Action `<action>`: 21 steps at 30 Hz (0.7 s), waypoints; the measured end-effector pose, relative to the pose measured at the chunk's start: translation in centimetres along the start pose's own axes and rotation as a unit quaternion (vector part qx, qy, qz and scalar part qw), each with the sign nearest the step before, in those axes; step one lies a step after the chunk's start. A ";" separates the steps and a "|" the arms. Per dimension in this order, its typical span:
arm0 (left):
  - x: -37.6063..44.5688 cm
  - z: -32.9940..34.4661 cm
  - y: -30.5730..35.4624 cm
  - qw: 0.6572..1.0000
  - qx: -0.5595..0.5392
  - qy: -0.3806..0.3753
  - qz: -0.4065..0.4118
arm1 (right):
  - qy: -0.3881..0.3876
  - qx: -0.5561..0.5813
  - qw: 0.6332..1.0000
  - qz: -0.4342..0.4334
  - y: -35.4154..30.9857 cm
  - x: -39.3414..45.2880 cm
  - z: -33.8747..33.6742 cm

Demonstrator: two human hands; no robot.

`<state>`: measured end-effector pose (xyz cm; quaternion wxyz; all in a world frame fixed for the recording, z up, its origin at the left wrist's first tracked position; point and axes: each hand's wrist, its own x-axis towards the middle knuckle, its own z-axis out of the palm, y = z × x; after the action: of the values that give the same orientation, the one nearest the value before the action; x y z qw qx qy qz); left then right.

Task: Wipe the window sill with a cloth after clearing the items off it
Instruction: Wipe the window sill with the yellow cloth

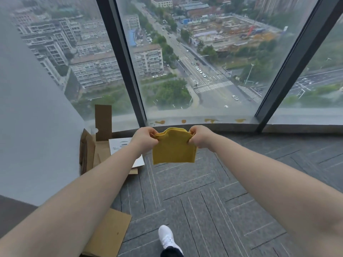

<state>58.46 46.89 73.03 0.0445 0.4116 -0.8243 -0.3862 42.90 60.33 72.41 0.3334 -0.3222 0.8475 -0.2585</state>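
Two bare forearms reach forward from the bottom of the view, over a white shoe [168,238] planted on the grey carpet [213,197]. A flat sheet of cardboard [109,236] lies on the floor just left of that shoe. Further out, the left hand [143,139] and the right hand [199,137] each pinch an upper corner of a folded yellow cloth [173,149], fingers curled tight round the fabric, so that it hangs between them in the air, above the carpet and short of the window. To the left of the hands sits an opened cardboard box [96,151] with a white sheet [120,145] resting on it, on the floor against the wall and close under the glass. Beyond the cloth runs the dark window sill [232,127] at the foot of the panes; the stretch that shows carries nothing, though its left end is partly hidden behind the box flap. Several orange-yellow blotches [211,120] sit on the pale ledge just past the glass line, and whether they lie inside or outside cannot be told. Judging by this, clearing looks done or nearly so, while wiping has not begun: the cloth has yet to touch the sill. Far below spreads a city street.
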 end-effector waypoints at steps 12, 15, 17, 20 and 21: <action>23.3 -3.0 1.7 0.998 0.018 -0.038 0.036 | 0.017 -0.041 0.998 0.038 -5.4 19.6 -5.9; 28.0 -3.5 1.7 0.998 0.045 -0.046 0.027 | 0.000 -0.039 0.998 0.039 -6.0 24.1 -6.6; 31.1 -4.0 1.6 0.997 0.064 -0.040 0.022 | -0.012 -0.026 0.999 0.035 -6.3 27.4 -7.3; 35.1 -4.3 1.7 0.996 0.084 -0.038 0.005 | -0.034 -0.022 0.999 0.021 -6.8 32.6 -8.1; 36.5 -4.4 1.8 0.995 0.092 -0.035 -0.002 | -0.042 -0.022 0.999 0.015 -6.9 34.4 -8.4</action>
<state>35.05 18.89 68.40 -0.0235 0.4014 -0.8568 -0.3228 19.71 32.90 68.63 0.3657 -0.3270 0.8430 -0.2207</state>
